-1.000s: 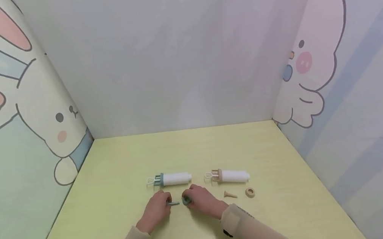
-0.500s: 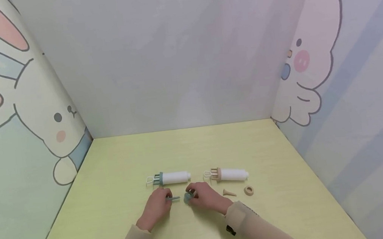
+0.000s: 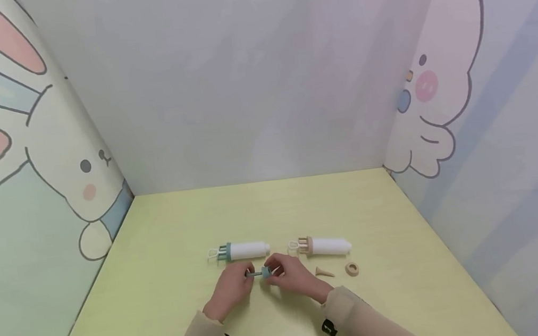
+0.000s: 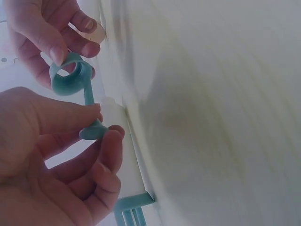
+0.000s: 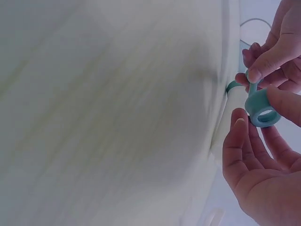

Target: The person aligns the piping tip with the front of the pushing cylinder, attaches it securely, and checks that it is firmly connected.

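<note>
One teal nozzle [image 3: 256, 273] crosswise, tip rightward

No word, label, brand or number can be read in the head view or either wrist view. In the head view, the black piece [image 3: 329, 328] at the cuff of the right sleeve [image 3: 366, 319] bears a small pale mark, too small to make out as a letter, a figure or a logo. A faint dark trace along that sleeve's upper edge is too blurred to tell whether it is print.
</note>
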The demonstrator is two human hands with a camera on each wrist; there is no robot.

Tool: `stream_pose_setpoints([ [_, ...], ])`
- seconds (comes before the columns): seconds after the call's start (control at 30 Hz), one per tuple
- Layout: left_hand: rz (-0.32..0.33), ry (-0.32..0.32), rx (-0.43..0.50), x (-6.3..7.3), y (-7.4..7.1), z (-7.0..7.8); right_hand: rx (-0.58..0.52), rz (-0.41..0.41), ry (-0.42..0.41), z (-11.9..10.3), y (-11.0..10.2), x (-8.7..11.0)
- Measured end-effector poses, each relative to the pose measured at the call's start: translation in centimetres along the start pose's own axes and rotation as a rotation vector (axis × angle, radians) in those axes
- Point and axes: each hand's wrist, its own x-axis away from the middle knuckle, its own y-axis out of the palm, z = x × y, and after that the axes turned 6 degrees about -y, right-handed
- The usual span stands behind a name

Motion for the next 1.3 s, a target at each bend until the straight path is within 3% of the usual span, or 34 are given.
stream_pose_setpoints([
  [0.23, 0.025, -0.01, 0.027, -0.2, 0.3, 0.5, -0.004, 0.008, 0.032, 0.2, -0.1, 0.2],
  [0.6, 0.029, 0.034, 0.12, -1.0, 1.0, 0.9, -0.052, 0.046, 0.124, 0.5, -0.1, 0.0],
  [0.9, 0.031, -0.034, 0.285, -1.2, 1.3, 1.5, -0.079, 0.084, 0.129, 0.0, -0.3, -0.4],
  [1.3, 0.077, -0.044, 0.316, -1.2, 1.6, 2.0, -0.129, 0.115, 0.104, -0.2, 0.0, -0.4],
])
